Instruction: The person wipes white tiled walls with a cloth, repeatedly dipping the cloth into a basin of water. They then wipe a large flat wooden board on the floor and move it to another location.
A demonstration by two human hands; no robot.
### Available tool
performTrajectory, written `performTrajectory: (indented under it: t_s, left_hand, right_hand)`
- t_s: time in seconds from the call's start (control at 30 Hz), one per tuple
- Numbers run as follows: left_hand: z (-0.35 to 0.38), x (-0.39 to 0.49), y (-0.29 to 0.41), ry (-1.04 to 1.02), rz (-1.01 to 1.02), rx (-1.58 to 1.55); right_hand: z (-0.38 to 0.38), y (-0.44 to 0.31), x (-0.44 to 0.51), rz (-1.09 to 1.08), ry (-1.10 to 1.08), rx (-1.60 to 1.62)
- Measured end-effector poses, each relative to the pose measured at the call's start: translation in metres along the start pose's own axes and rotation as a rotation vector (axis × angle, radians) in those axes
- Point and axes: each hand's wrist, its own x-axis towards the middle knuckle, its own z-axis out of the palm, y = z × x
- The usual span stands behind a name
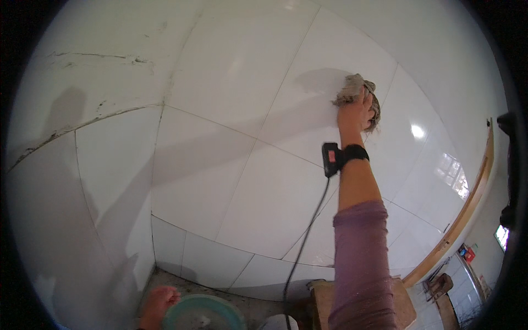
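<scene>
My right hand (355, 113) is pressed around a bunched grey-brown cloth rag (350, 88) high on the white tiled wall (231, 173). The rag lies against the tiles, with frayed ends sticking out to the left. Around my right wrist is a black strap (355, 153) carrying a small black device (330, 160), from which a black cable (303, 243) hangs. Low at the left, my left hand (164, 296) has its fingers curled by the rim of a green basin (206, 300). Whether those fingers grip the rim I cannot tell. The basin is cut off by the lower picture edge.
A brown wooden surface (324, 301) lies partly behind my right sleeve (363, 255). To the right run a wooden door frame edge (474, 198) and, beyond it, a brown chair or stool (439, 286). Dark cracks mark the plaster (99, 55) at upper left.
</scene>
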Motion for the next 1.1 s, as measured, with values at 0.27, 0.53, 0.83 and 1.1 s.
performTrajectory:
  t_s: [0.27, 0.53, 0.83, 1.1]
  left_hand:
    - [0.015, 0.024, -0.024, -0.144, -0.043, -0.013]
    - [0.004, 0.061, -0.065, -0.081, -0.025, -0.018]
    - [0.017, 0.040, -0.046, -0.014, -0.060, 0.183]
    - [0.015, 0.034, -0.044, -0.005, -0.163, 0.297]
  right_hand:
    - [0.051, -0.146, -0.063, -0.539, 0.124, -0.095]
    - [0.089, -0.143, -0.201, -1.235, -0.055, 0.189]
    - [0.032, 0.061, 0.037, -0.489, 0.396, 0.034]
    - [0.042, 0.345, 0.039, -0.007, 0.413, -0.146]
